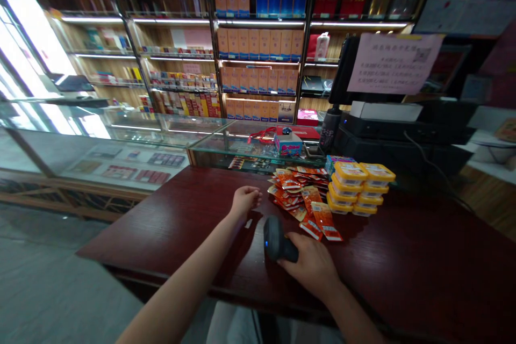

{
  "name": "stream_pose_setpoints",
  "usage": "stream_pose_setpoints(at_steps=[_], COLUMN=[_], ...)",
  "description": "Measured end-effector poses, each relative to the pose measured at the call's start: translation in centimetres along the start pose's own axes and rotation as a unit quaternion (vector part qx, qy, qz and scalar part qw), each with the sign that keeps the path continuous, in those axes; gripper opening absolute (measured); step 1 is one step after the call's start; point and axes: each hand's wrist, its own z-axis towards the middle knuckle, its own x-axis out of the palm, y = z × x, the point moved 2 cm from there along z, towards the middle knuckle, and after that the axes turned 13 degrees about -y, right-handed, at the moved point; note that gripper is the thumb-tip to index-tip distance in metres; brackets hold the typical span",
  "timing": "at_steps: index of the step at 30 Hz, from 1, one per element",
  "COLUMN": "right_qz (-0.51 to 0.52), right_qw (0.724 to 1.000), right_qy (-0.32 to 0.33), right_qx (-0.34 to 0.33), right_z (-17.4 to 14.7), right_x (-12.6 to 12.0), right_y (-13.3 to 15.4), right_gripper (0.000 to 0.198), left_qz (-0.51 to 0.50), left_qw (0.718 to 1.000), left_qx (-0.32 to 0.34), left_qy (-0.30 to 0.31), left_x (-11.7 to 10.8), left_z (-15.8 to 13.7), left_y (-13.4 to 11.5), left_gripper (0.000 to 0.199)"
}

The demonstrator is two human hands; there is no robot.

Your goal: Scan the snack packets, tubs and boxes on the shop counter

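Observation:
My right hand (314, 266) is wrapped round the handle of a black barcode scanner (274, 239), which shows a small blue light. The scanner's head stands above the dark red table. Further forward, my left hand (245, 202) is held over the table with its fingers curled in; what they hold, if anything, is hidden. To its right lies a loose pile of orange snack packets (288, 183), with one packet (325, 220) nearest me on the right. Beneath my left wrist is a small white mark (249, 223) that I cannot make out.
Stacked yellow-lidded tubs (350, 185) stand right of the packets on the table (181, 215). Behind are a glass display counter (209, 142), a small colourful box (288, 145) and a monitor (346, 70) with a paper notice. Shelves of boxed goods (260, 45) line the wall.

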Motion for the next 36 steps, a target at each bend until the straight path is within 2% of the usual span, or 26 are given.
stream_pose_setpoints(at_steps=[4,8,12,15,18,21,24,27,31,34,36], right_qz=[0.083,0.197,0.218,0.198,0.188,0.182,0.168,0.146,0.128,0.120,0.127], right_qw=[0.994,0.974,0.954,0.946,0.940,0.936,0.937,0.941,0.950,0.952,0.952], right_qy=[-0.006,-0.039,-0.140,-0.165,-0.173,-0.194,-0.205,-0.212,-0.210,-0.207,-0.198], right_qx=[0.065,0.101,0.150,0.198,0.226,0.232,0.227,0.218,0.193,0.188,0.194], right_z=[-1.8,-3.6,-4.9,-5.8,-6.3,-6.5,-6.5,-6.4,-6.2,-6.1,-6.1], right_x=[-2.3,-3.7,-4.6,-5.4,-6.2,-6.8,-7.5,-8.1,-8.7,-8.7,-8.6], right_y=[-1.3,-4.0,-7.3,-9.3,-10.7,-11.6,-12.0,-12.3,-12.5,-12.6,-12.5], right_gripper=[0.031,0.031,0.036,0.040,0.044,0.045,0.045,0.045,0.043,0.042,0.040], left_qz=[0.020,0.099,0.200,0.266,0.358,0.450,0.492,0.497,0.472,0.416,0.350], left_qw=[0.999,0.986,0.947,0.909,0.863,0.823,0.806,0.813,0.843,0.883,0.916], left_qx=[0.038,0.123,0.241,0.308,0.353,0.347,0.325,0.298,0.252,0.210,0.192], left_qy=[0.025,0.060,0.076,0.097,0.058,-0.020,-0.057,-0.056,-0.050,-0.052,-0.031], left_x=[0.3,1.9,4.2,6.4,8.5,10.3,11.7,12.6,13.0,13.2,13.2], left_z=[-1.4,-3.3,-5.8,-8.1,-10.0,-11.1,-11.5,-11.4,-10.9,-10.3,-9.7], left_y=[1.5,3.2,4.4,4.8,5.0,5.1,5.2,5.2,5.1,5.3,5.3], left_gripper=[0.011,0.004,0.008,0.010,0.010,0.033,0.050,0.045,0.033,0.024,0.018])
